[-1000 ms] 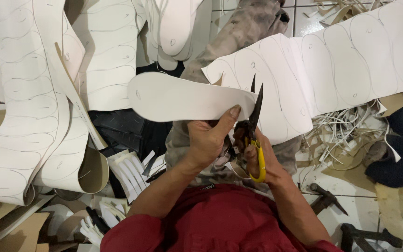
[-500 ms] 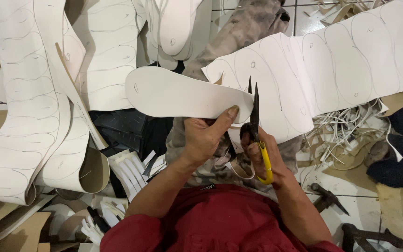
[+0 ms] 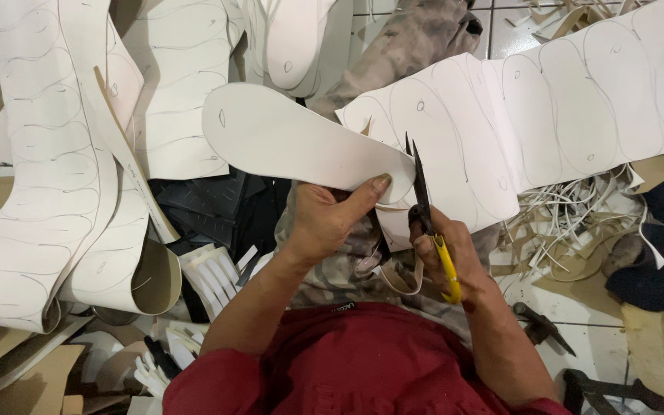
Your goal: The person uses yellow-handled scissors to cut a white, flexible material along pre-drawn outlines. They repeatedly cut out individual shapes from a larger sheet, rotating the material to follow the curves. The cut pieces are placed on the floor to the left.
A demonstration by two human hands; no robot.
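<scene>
My left hand (image 3: 330, 217) grips a white sole-shaped cutout (image 3: 293, 142) by its near end, thumb on top, holding it out to the left above my lap. My right hand (image 3: 446, 253) holds yellow-handled scissors (image 3: 424, 204), blades pointing up and nearly together at the cutout's right end. A thin trimmed strip (image 3: 403, 280) curls down between my hands. Behind the scissors lies a long white sheet (image 3: 562, 115) marked with drawn sole outlines.
More outlined white sheets (image 3: 48, 169) lie curled at the left, with a stack of cut soles (image 3: 297, 38) at the top. Offcut strips (image 3: 570, 223) pile at the right. A dark hammer-like tool (image 3: 539, 327) rests on the tiled floor at lower right.
The sole cutout has turned a little in my left hand and the scissors have closed and risen along its right edge. The trimmed strip hangs longer.
</scene>
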